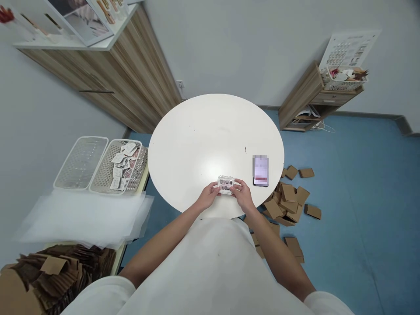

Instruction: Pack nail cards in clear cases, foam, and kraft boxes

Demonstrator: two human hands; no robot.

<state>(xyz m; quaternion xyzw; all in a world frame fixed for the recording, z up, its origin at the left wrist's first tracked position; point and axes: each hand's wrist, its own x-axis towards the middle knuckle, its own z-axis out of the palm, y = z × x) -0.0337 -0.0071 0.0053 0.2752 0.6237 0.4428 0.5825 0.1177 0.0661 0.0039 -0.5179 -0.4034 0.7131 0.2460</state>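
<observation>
Near the front edge of a round white table [197, 131], a small clear plastic case [225, 184] with several little dark and reddish pieces inside sits between my two hands. My left hand [208, 195] grips its left side, thumb and fingers closed on the edge. On the opposite side my right hand [242, 195] pinches the case with its thumb over the front. Whether the lid is fastened cannot be made out. A phone [260, 170] with a lit, blurred screen lies to the right of my right hand.
Left of the table stand a white basket [101, 175] of small printed packets, an adjoining clear bin [80, 162], translucent sheets [85, 216] and stacked flat cardboard [65, 275]. Small brown boxes [285, 203] lie heaped on the blue floor at right. Wooden cabinets [138, 65] stand behind.
</observation>
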